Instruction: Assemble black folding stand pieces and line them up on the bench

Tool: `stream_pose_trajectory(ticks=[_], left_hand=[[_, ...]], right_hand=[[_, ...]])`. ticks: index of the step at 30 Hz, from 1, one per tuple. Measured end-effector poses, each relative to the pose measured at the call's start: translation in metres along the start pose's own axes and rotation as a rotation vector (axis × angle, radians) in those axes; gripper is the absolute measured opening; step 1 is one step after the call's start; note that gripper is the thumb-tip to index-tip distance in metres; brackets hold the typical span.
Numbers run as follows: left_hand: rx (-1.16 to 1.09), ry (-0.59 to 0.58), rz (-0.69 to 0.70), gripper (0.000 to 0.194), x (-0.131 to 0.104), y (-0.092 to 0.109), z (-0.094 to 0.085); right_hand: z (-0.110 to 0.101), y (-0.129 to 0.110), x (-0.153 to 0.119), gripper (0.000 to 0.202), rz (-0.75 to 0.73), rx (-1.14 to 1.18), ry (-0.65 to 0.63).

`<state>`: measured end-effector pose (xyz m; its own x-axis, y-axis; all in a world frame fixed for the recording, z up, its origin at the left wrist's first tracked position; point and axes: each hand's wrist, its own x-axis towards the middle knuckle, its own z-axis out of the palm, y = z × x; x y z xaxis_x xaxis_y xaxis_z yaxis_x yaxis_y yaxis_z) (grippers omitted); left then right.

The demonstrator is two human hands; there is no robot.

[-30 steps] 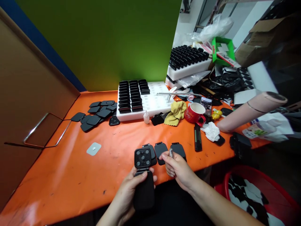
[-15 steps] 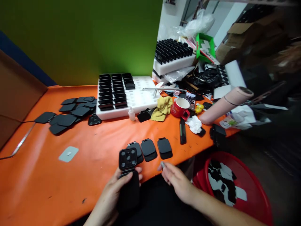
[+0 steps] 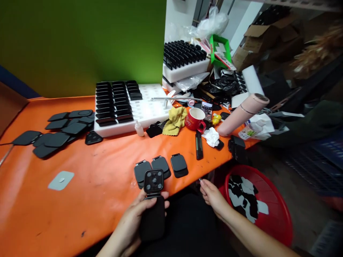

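A black hinged device [image 3: 153, 214] with round grey dots on its upper plate is held in my left hand [image 3: 135, 216], thumb on its face and fingers wrapped behind. Beyond it on the orange table [image 3: 107, 185], three dark flat pieces lie in a row; the rightmost [image 3: 179, 165] is set slightly apart. My right hand [image 3: 213, 195] is closed in a pinch over the table's front edge, with a small shiny tip showing at its fingers, too small to name.
A white foam tray [image 3: 150, 112] of black pieces stands behind, near a red mug [image 3: 195, 119], yellow cloth [image 3: 174, 121] and pink bottle [image 3: 243, 113]. Dark plates [image 3: 57, 139] are piled left. A red basin [image 3: 284, 217] with scraps stands below, right.
My right hand has moved right, away from the row of pieces. The view has shifted, so the table's things appear further left. My left hand still holds the device, now nearer the row's middle.
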<state>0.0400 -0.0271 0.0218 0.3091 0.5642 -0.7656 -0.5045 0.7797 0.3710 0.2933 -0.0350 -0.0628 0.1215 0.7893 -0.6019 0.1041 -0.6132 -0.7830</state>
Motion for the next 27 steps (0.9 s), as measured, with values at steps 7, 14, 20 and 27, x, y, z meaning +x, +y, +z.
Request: stream_pose_trajectory(ticks=[7, 14, 20, 27], left_hand=[[-0.257, -0.171, 0.015, 0.039, 0.005, -0.002, -0.012], [-0.274, -0.187, 0.048, 0.04, 0.008, 0.001, -0.01], [-0.198, -0.194, 0.141, 0.044, 0.003, 0.002, -0.01], [-0.031, -0.1, 0.345, 0.034, 0.002, 0.004, -0.021]], right_hand=[[-0.026, -0.017, -0.01, 0.026, -0.361, -0.4, 0.2], [0.053, -0.051, -0.04, 0.028, -0.317, -0.265, -0.358], [0.107, -0.057, -0.038, 0.033, -0.09, -0.009, -0.709], [0.113, -0.066, -0.031, 0.031, -0.057, 0.047, -0.683]])
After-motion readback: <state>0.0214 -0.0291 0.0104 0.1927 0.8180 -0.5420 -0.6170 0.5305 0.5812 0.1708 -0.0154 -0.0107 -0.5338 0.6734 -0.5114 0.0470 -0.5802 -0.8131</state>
